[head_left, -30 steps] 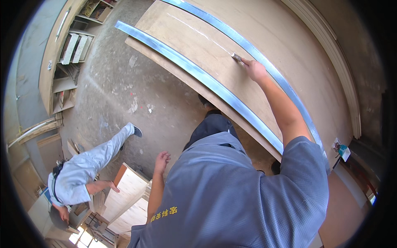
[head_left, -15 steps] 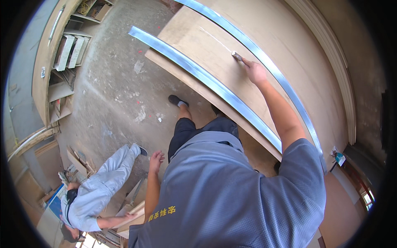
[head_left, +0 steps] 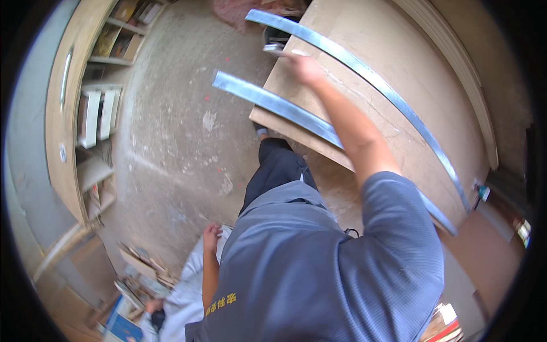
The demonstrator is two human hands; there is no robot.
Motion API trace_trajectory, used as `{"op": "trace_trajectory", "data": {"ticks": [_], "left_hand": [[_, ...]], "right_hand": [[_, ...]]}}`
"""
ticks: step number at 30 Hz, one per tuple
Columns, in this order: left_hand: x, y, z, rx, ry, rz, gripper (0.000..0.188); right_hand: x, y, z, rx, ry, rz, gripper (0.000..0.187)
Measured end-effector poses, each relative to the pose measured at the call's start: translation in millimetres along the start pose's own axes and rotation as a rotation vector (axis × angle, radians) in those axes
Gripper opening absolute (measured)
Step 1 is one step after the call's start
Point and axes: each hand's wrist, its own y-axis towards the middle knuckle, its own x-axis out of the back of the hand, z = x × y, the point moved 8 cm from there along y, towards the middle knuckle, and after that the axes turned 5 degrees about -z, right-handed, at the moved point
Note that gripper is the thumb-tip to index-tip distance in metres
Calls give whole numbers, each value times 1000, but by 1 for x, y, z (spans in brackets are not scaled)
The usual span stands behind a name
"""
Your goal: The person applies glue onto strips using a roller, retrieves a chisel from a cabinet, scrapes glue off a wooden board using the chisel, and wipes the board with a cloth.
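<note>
My right hand is blurred and closed round a brush, at the far left corner of a wooden board. The brush head is beyond the board's edge, over a dark bucket. Two long, shiny metal strips rest on the board: the far metal strip lies beyond my arm, and the near metal strip runs along the front edge, partly covered by my arm. Both stick out past the board's left edge. Down by my left side hangs my left hand, fingers loosely bent and holding nothing visible.
A wooden cabinet with open shelves stands at the left. Behind me at lower left, a co-worker in pale clothing is near a pile of wood scraps. A reddish sheet lies past the bucket on the concrete floor.
My right hand has carried the brush left across the board to the bucket. I have shifted left, and more of the cabinet shows. My left hand stays low at my side.
</note>
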Motion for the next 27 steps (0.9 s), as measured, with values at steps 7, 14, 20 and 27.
{"op": "trace_trajectory", "data": {"ticks": [7,14,20,27], "left_hand": [[62,58,-124,-99,128,95,28],[58,110,-268,-275,209,137,36],[58,173,-343,-368,248,239,34],[144,260,-382,-451,103,201,30]], "right_hand": [[-40,23,267,417,370,-228,40],[-20,13,268,316,397,-270,29],[29,12,305,355,440,-383,25],[12,45,392,400,451,-501,30]]}}
